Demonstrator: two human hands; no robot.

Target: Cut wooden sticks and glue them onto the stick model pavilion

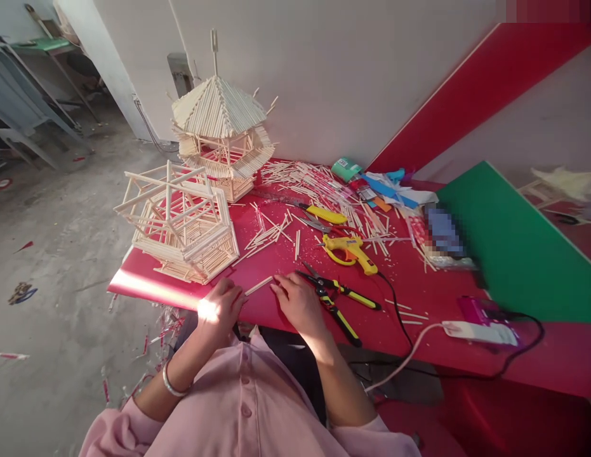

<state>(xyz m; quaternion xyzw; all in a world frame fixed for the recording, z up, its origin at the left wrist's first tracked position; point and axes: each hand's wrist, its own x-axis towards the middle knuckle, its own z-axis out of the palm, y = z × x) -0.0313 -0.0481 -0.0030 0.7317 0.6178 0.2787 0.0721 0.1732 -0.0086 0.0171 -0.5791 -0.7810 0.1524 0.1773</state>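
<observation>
Between my two hands lies a short pair of pale wooden sticks (259, 285), side by side just above the table's front edge. My left hand (219, 310) is closed, its fingertips pinching the near end of the sticks. At the other end, my right hand (299, 303) has thumb and forefinger on the tips of the sticks. Left of them stands an open hexagonal stick frame (181, 235), its upper beams crossing in the middle. Cutting pliers (336, 295) with black and yellow handles rest beside my right hand.
A stick pagoda (223, 139) stands behind the frame. Loose sticks (299, 184) litter the red table (276, 311). A yellow glue gun (350, 251), a yellow cutter (326, 214) and a white power strip (480, 331) lie rightward; cables hang off the front edge. A green board (518, 247) is far right.
</observation>
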